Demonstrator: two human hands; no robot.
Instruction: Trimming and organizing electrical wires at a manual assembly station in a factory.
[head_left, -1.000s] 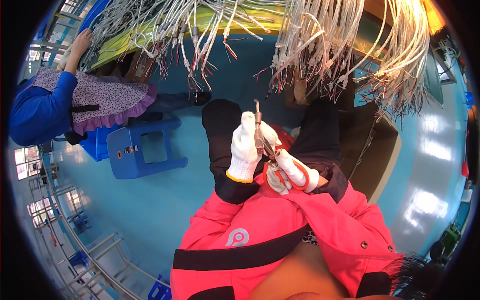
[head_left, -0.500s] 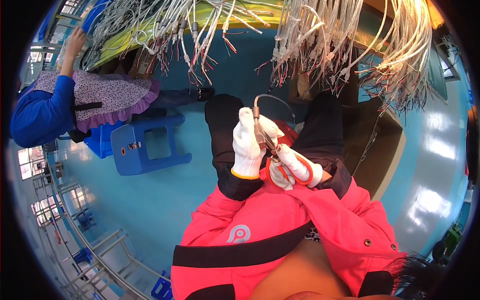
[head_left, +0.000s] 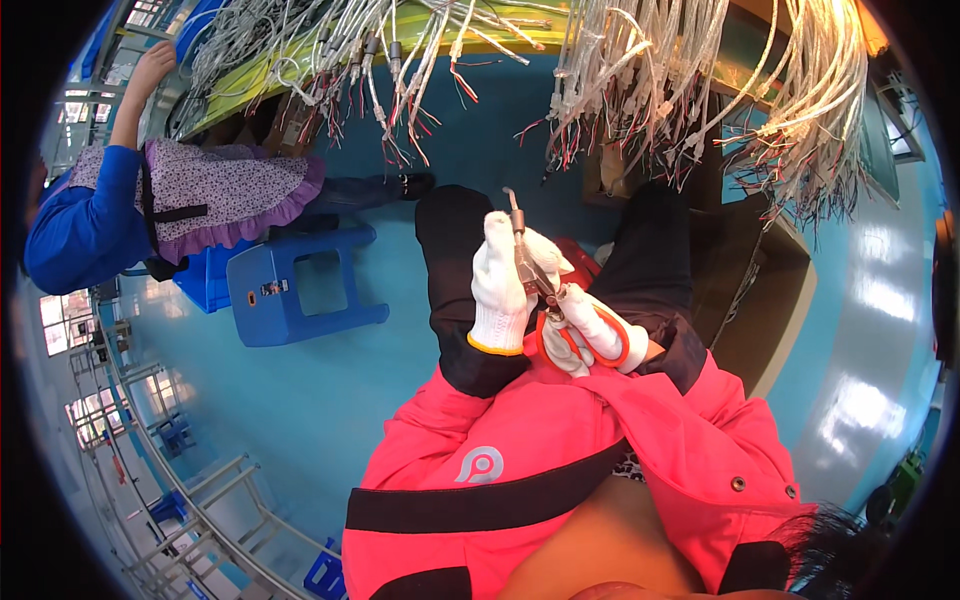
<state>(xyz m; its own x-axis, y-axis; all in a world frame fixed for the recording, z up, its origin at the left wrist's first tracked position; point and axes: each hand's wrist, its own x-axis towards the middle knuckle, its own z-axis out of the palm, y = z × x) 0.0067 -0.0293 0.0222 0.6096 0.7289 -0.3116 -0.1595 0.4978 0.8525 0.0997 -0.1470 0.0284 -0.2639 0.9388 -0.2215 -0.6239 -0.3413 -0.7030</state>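
My left hand [head_left: 497, 280], in a white knit glove, is closed around a short cable end [head_left: 518, 222] with a dark cylindrical bead and a clear plug-like part. The cable's tip points up past the fingers. My right hand [head_left: 606, 322], its fingers wrapped in white, grips a pair of scissors [head_left: 624, 352] with orange-red handles. The scissor blades lie against the lower end of the cable piece, between my two hands. Whether the blades touch the cable I cannot tell.
Bundles of clear-sheathed cables [head_left: 640, 80] with bare red and black wire ends hang over the yellow bench edge [head_left: 250, 90]. A cardboard box [head_left: 790, 310] stands by my right leg. At left, a person in a blue top [head_left: 95, 225] works beside a blue stool [head_left: 265, 300].
The long grey cable that arched up and right from the bead no longer shows; only a short stub stands above it. Both hands stay nearly in place. The person at left has shifted slightly.
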